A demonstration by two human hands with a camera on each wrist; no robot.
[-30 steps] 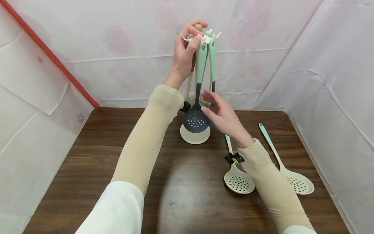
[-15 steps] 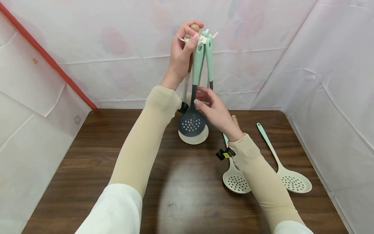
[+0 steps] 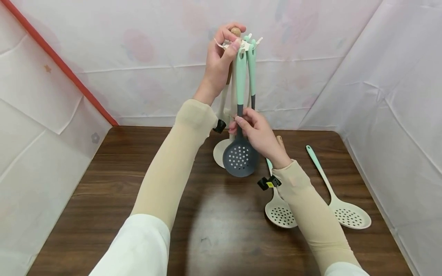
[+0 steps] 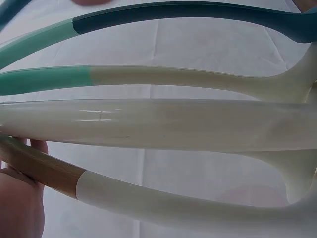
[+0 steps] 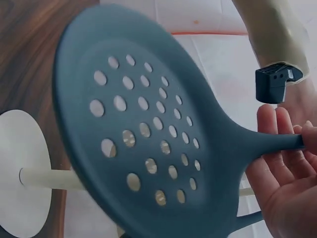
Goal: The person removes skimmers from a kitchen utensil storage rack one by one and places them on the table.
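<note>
A cream utensil stand (image 3: pixel 220 152) rises at the table's back with several utensils hanging from its top. My left hand (image 3: pixel 232 40) grips the stand's top by the wooden knob, thumb against the mint handle of a dark blue skimmer (image 3: pixel 239 159). My right hand (image 3: pixel 239 122) pinches that skimmer's thin neck, and its head is swung forward of the base. In the right wrist view the perforated skimmer head (image 5: pixel 143 134) fills the frame, with my fingers (image 5: pixel 285 168) on its neck. The left wrist view shows the stand's pole (image 4: pixel 158 124) and hanging handles, my palm (image 4: pixel 17 198) at lower left.
Two cream skimmers with mint handles lie on the dark wood table (image 3: pixel 103 191): one (image 3: pixel 280 212) partly under my right forearm, the other (image 3: pixel 348 216) near the right edge. White sheeting walls the table on three sides. A wooden handle tip (image 3: pixel 279 140) shows behind my right wrist.
My right hand has gone from open beside the hanging skimmer to pinching its neck. The skimmer's head has swung forward and right, off the stand's base. The left hand kept its hold.
</note>
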